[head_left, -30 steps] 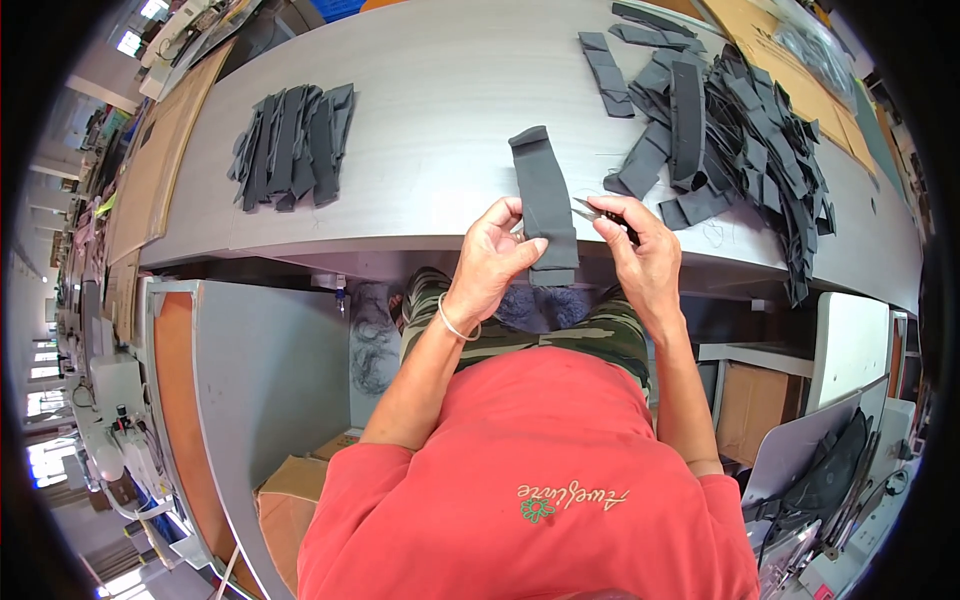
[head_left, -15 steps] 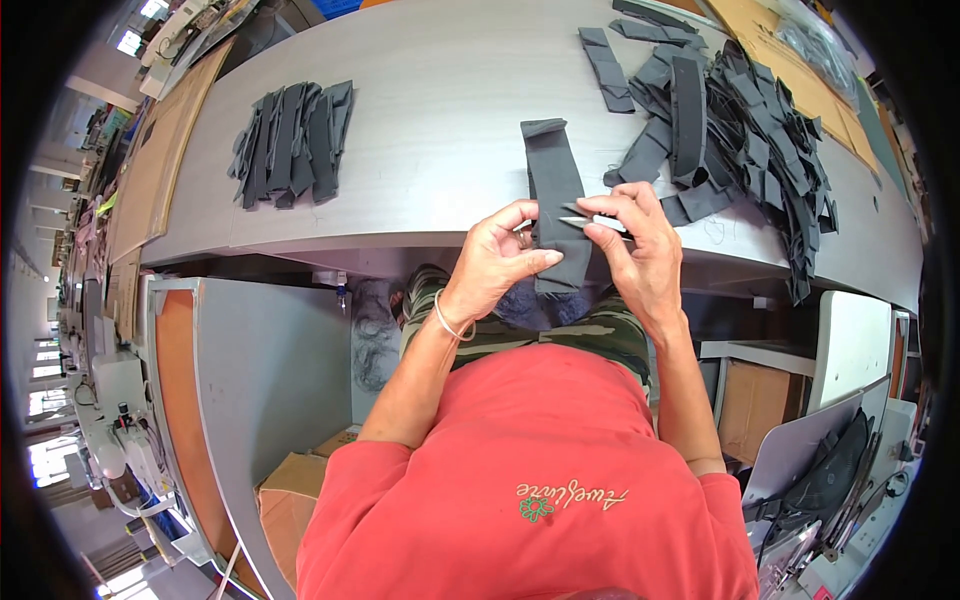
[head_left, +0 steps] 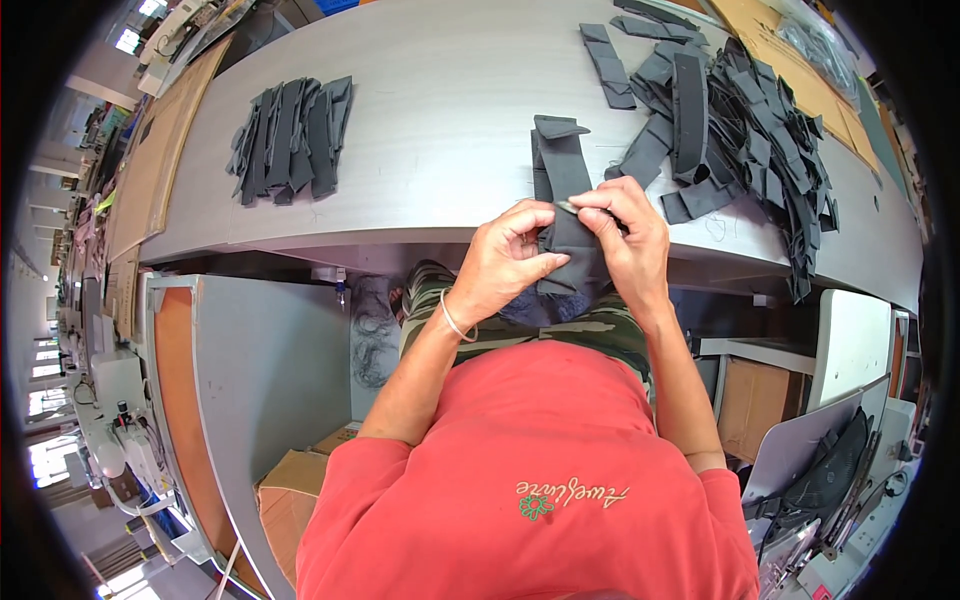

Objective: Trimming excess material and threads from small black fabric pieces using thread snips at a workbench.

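My left hand (head_left: pixel 512 250) pinches a dark grey fabric strip (head_left: pixel 562 165) between thumb and fingers near the table's front edge. The strip's far end rests over the table, with its tip folded; the near end hangs past the edge above my lap. Closed over the strip's right side, my right hand (head_left: pixel 632 235) grips small thread snips (head_left: pixel 568 206). Only a pale, blurred bit of their blades shows, against the fabric; the remainder is hidden by my fingers.
A neat pile of grey strips (head_left: pixel 290 140) lies at the left of the table (head_left: pixel 430 90). On the right, a larger tangled heap of strips (head_left: pixel 765 140) hangs over the front edge. One loose strip (head_left: pixel 607 68) lies beside it. Cardboard (head_left: pixel 175 150) borders the table's left side.
My right hand has moved slightly up and left, bringing the snips onto the strip; their blades were plainly visible before. The strip's far end has shifted a little right.
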Demonstrator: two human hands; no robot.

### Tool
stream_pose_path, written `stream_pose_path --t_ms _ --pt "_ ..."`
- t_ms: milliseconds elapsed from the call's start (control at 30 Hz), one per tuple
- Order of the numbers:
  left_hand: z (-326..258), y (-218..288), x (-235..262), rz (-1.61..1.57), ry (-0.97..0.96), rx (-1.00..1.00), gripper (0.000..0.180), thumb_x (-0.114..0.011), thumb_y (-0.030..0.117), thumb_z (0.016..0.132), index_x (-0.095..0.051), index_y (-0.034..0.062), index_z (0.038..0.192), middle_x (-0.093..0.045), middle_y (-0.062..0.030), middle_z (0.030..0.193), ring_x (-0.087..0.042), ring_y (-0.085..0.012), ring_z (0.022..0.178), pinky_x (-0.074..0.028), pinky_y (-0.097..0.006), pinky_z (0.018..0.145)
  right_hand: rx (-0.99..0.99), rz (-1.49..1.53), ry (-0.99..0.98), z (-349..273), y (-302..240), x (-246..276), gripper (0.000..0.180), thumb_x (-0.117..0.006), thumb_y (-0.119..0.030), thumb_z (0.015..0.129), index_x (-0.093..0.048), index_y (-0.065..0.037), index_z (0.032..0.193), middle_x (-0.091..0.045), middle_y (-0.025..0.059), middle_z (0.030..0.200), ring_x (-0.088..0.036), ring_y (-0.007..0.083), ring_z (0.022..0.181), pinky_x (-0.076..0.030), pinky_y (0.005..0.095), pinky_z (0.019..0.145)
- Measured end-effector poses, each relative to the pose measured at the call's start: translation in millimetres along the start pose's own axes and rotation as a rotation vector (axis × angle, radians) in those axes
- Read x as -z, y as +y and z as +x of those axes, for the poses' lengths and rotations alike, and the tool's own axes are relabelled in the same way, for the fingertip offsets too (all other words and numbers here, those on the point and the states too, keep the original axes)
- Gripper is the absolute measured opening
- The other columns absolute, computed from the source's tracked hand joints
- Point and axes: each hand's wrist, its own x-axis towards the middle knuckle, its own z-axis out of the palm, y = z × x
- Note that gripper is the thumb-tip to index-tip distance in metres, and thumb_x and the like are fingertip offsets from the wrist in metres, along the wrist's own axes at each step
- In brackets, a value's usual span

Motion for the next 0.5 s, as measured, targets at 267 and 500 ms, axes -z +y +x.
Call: stream_pose_path --t_ms 267,500 --pt "1 3 -6 0.731 0.026 -0.268 0.042 -0.073 -0.001 0.073 -0.061 0.0022 0.112 -0.055 -0.0075 0.114 -0.056 -0.0088 0.076 -0.047 -0.021 0.062 -0.452 0.629 -0.206 -8 -4 -10 0.060 -0.070 -0.012 0.083 -0.040 -0.009 0.135 -0.054 0.0050 0.100 -0.054 0.0096 0.086 -0.046 0.0234 0.073" --pt "17 0 15 0.061 0.344 -0.043 0.053 -0.065 0.021 0.088 -0.046 -0.0050 0.131 -0.055 -0.0099 0.112 -0.054 -0.0095 0.088 -0.048 -0.025 0.075 -0.515 0.945 -0.182 -9 -2 -9 0.064 -0.066 -0.013 0.085 -0.034 -0.005 0.139 -0.056 0.0038 0.102 -0.049 0.0076 0.090 -0.038 0.0218 0.082"
